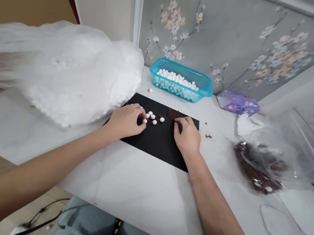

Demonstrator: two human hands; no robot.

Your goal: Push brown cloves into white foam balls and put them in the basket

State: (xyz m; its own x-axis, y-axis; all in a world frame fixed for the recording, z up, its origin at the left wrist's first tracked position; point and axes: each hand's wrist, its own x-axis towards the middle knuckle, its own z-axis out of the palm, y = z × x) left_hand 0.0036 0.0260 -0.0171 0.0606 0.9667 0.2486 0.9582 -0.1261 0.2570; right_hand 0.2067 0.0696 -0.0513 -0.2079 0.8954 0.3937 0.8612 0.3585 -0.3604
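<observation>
I have the bare left hand (pixel 127 120) low over the sheet, thumb and forefinger curved towards each other at a small, glossy white oval bead (pixel 144 121); from here I cannot tell whether they are clamped on it. My bare right hand (pixel 187 136) has its fingertips at the edge of a little heap of dark reddish-brown bits (pixel 172 114), and I cannot make out whether they pinch one. Between the hands I count a few loose white beads (pixel 154 122), some clustered just beside the left fingertips. All this lies on a flat black rectangular sheet (pixel 152 145) on the white marbled table (pixel 110 178). Behind the sheet I see a translucent turquoise plastic tray (pixel 203 98) with many more white beads inside. To my left bulges a large clear plastic bag of white beads (pixel 88 73); well to my right lies a clear zip bag (pixel 260 168) holding brown bits, with a purple printed packet (pixel 241 104) farther back.
</observation>
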